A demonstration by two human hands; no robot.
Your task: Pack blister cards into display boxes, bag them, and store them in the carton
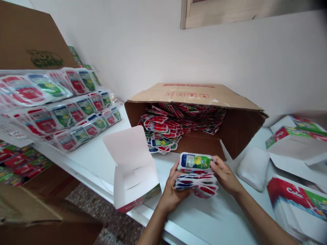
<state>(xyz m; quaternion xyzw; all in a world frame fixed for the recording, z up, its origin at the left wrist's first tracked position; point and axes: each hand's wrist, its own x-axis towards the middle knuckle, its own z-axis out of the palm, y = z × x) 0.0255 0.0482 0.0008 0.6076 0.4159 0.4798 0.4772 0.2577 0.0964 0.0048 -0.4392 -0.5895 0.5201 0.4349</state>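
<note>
My left hand (171,190) is closed round a stack of can-shaped candy packets (195,180) above the white table. At the stack's top lies a green and blue packet (195,161) with a lemon print, its right end pinched by my right hand (226,175). An open white-lined carton (138,170) stands just left of my hands, with its flap raised. Behind them a cardboard box (196,93) lies on its side, open towards me, with many loose red and green packets (163,129) inside.
Wrapped rows of packets (74,112) are piled at the left. A cardboard box (33,211) is below the table's left edge. To the right are a white plastic-wrapped bundle (254,168), flat cola-print cartons (293,197) and an opened carton (296,143). A wall rises behind.
</note>
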